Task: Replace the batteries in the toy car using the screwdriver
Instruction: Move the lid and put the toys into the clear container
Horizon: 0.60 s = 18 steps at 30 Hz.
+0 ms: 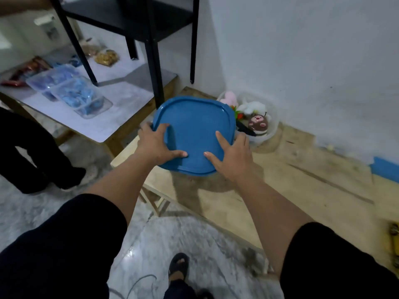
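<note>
We hold a blue plastic lid [194,134] with both hands above a wooden tabletop [291,190], its flat top facing us and slightly tilted. Our left hand [156,145] grips the lid's left edge, thumb and forefinger lying on the top surface while the other fingers curl around the rim. Our right hand [232,156] grips the right edge the same way, thumb and forefinger spread on the top, the remaining fingers wrapped over the side. Just behind the lid, in the corner by the white wall [313,61], stands a clear plastic tub [271,130] packed with soft toys, among them a brown plush monkey [258,125], a white plush [252,107] and a pink one [230,98]. At the far right edge of the tabletop we see a yellow object [394,238] that may be the toy car, though it is blurred and cut off; we cannot make out a screwdriver. To the left a lower table [121,100] carries clear trays of blue items [71,91] and snack packets [106,57], with the black legs of a stand [154,61] resting on it. Another person's dark trouser legs [32,152] show at the left, and our sandalled foot [178,266] rests on the marble floor.
</note>
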{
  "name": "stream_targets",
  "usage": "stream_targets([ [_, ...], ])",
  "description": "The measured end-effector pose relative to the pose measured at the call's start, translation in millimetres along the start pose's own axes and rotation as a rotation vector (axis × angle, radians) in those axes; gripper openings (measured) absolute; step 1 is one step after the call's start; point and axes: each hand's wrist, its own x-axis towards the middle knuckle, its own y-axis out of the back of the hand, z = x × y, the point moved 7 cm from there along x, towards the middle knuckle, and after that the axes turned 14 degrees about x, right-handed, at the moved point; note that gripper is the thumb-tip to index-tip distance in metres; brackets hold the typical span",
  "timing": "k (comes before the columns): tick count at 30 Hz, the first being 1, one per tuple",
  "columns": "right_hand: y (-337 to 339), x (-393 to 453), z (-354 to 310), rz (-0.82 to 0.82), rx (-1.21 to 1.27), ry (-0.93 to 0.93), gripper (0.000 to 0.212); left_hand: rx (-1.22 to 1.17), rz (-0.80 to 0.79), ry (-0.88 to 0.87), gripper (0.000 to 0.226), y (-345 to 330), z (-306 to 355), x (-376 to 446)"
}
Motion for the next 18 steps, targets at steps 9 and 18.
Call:
stream_targets([
  [9,61,39,81,0.065,-0.111,-0.206,0.073,-0.006,-0.069,-0.238,0.101,-1,117,69],
  [18,38,95,136,-0.065,-0.088,-0.432,0.077,0.107,-0.190,-0.344,0.102,-33,164,148],
])
